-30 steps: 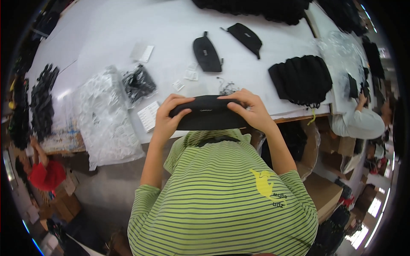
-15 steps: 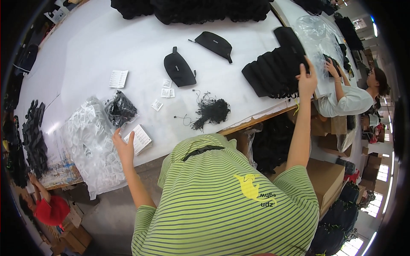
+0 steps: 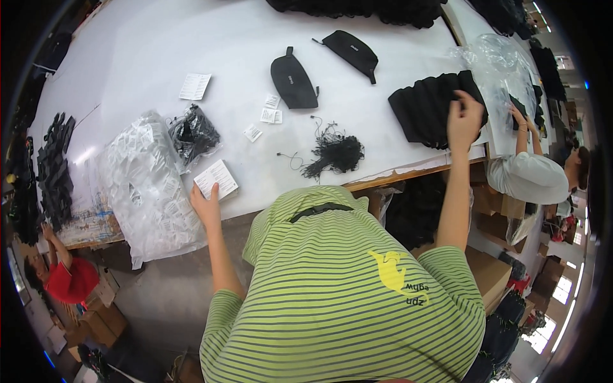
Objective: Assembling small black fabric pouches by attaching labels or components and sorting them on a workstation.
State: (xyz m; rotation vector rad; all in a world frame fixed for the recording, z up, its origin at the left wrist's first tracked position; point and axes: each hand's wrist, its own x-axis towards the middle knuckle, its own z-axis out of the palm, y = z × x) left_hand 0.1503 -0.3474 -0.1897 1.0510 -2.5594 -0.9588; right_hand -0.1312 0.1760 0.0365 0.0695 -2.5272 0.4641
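Note:
My left hand (image 3: 205, 203) is at the near edge of a small stack of white printed cards (image 3: 221, 179), its thumb over the top card and the fingers along its side. On the right, my right hand (image 3: 466, 123) bends its fingers over the end of an overlapping row of black pouches (image 3: 421, 110); the fingertips seem closed on the end pouch, partly lost against the black. Two single black pouches, one upright (image 3: 294, 82) and one slanted (image 3: 351, 55), lie apart in the middle. Nearer me is a tangle of black cords (image 3: 338, 156).
Left of the cards lies a clear bag of white labels (image 3: 142, 191), beside a dark plastic bag (image 3: 193, 132). Small white tags (image 3: 271, 115) and a white sheet (image 3: 195, 86) dot the white table (image 3: 153, 45). Co-workers sit right (image 3: 530, 179) and far left (image 3: 71, 281).
My left hand has come onto the white cards. At the right, the pouch that jutted out from the row now lies in with it, and my right hand's fingers have curled. The view has shifted.

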